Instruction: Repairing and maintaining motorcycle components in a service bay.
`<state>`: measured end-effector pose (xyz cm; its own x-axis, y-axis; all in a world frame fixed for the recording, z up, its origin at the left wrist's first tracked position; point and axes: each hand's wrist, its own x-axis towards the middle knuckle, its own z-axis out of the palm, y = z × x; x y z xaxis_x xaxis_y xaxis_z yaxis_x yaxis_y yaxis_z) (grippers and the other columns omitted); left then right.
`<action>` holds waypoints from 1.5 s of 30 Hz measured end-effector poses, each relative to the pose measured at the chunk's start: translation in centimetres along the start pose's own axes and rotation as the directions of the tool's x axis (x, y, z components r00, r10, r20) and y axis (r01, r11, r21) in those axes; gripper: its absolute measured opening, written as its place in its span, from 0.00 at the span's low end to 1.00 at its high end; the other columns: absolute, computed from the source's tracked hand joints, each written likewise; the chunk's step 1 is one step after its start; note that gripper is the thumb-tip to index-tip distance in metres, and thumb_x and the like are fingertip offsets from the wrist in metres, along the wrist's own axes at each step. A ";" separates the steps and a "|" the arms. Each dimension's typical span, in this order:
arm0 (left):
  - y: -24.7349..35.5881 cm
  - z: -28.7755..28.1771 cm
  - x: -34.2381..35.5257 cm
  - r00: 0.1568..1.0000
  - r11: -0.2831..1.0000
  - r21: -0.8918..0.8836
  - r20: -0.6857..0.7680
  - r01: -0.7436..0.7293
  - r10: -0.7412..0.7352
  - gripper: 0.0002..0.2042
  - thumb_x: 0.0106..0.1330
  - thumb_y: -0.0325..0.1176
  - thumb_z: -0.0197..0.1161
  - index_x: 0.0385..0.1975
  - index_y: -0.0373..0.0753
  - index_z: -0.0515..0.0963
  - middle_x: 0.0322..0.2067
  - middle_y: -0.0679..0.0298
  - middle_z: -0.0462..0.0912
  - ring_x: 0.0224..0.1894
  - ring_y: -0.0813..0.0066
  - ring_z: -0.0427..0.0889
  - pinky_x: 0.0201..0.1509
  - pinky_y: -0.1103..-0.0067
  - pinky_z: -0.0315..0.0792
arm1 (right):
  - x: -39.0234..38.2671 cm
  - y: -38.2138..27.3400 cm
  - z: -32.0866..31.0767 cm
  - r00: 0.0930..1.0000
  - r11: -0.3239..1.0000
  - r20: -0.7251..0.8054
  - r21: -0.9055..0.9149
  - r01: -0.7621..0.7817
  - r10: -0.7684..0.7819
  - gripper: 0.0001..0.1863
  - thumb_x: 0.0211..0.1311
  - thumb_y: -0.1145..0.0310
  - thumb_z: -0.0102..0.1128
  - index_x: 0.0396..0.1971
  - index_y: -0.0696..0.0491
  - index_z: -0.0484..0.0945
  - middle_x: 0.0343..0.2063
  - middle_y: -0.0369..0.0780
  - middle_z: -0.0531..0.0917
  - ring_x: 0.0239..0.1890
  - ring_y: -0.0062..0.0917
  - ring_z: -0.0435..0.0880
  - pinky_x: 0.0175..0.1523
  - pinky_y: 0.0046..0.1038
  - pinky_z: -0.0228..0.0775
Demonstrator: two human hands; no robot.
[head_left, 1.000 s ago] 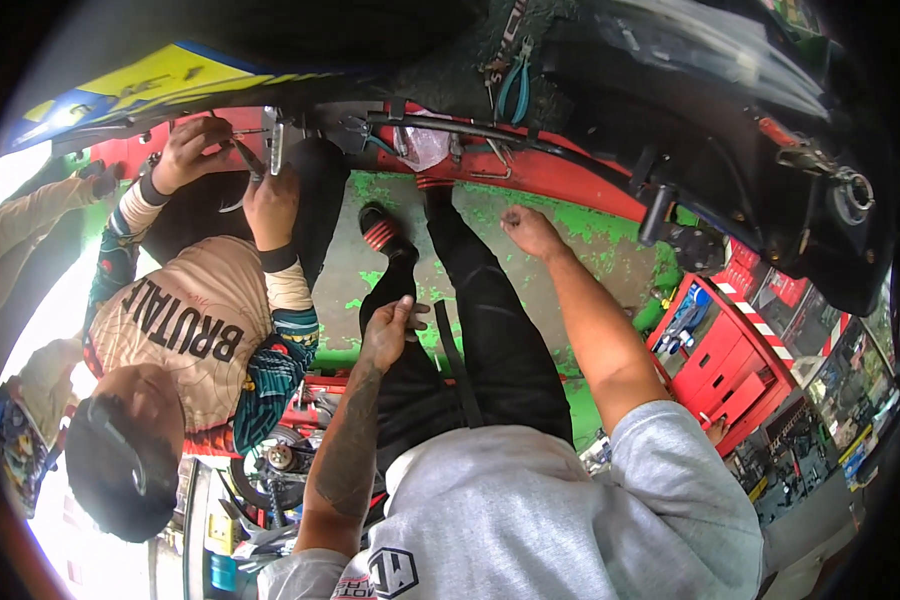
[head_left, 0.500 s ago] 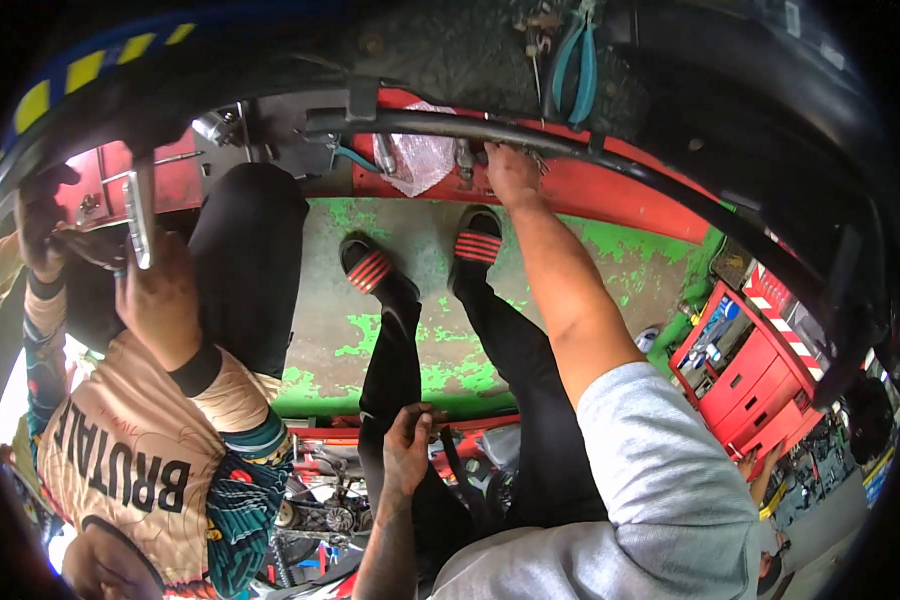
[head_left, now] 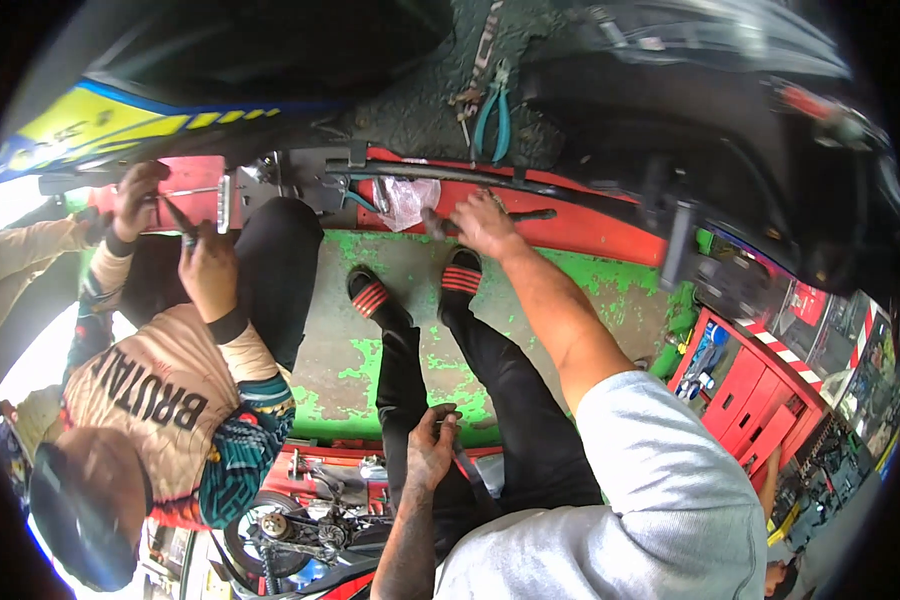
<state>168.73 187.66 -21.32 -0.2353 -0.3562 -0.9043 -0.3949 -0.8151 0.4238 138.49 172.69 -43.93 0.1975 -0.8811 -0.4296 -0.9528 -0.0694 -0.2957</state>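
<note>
My right hand (head_left: 485,224) is stretched out to the red platform, its fingers closed on a dark bar-shaped tool (head_left: 535,214) whose end sticks out to the right. Most of that tool is hidden under the hand. Just left of the fingers lies a grey cylindrical metal piece (head_left: 435,222). A clear plastic bag (head_left: 408,203) rests further left on the red surface (head_left: 610,237). Over my left thigh, my left hand (head_left: 432,447) is closed, thumb against bent fingers; something small and dark at the fingertips is too small to name.
A long black tube (head_left: 540,185) crosses above the platform. Teal-handled pliers (head_left: 492,122) lie on the dark surface beyond. To my left a co-worker (head_left: 170,390) holds a dark slim object (head_left: 180,217). A red drawer cabinet (head_left: 745,400) stands at right; motorcycle parts (head_left: 310,530) are below.
The view has shifted, showing more of the vehicle. My right hand has come back nearer and the dark tool now shows beside it. The co-worker's hands have moved. My left hand keeps its pose.
</note>
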 end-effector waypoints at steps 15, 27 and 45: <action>4.4 0.2 -4.9 0.708 0.772 -0.173 0.316 -0.612 0.632 0.19 0.62 0.22 0.62 0.53 0.34 0.68 0.54 0.57 0.72 0.56 0.69 0.72 0.62 0.70 0.66 | -28.4 -25.8 -19.7 0.702 0.615 -0.590 0.740 0.272 0.398 0.17 0.56 0.55 0.64 0.30 0.56 0.81 0.32 0.44 0.81 0.40 0.42 0.78 0.47 0.41 0.69; 7.3 3.0 -10.4 0.502 0.135 0.553 0.593 -0.822 0.630 0.13 0.63 0.32 0.62 0.40 0.28 0.76 0.26 0.56 0.80 0.28 0.71 0.75 0.34 0.72 0.71 | -54.1 -18.9 -6.8 0.567 0.580 -0.350 0.760 -0.293 0.746 0.18 0.61 0.53 0.56 0.43 0.51 0.80 0.42 0.45 0.82 0.48 0.41 0.79 0.52 0.41 0.71; 1.9 39.8 -8.1 0.618 -0.339 0.653 0.755 -0.677 0.221 0.13 0.61 0.37 0.63 0.37 0.32 0.78 0.26 0.50 0.81 0.29 0.58 0.80 0.33 0.65 0.72 | -91.2 -6.5 20.3 0.061 -0.436 0.533 0.748 -0.500 0.844 0.19 0.60 0.56 0.48 0.43 0.49 0.83 0.48 0.45 0.82 0.52 0.41 0.80 0.56 0.40 0.73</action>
<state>134.58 207.19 -11.13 -0.9030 -0.0555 -0.4261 -0.2871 0.8156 0.5023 131.31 262.98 -20.13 -0.6690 0.1368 -0.7305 0.4893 0.8210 -0.2943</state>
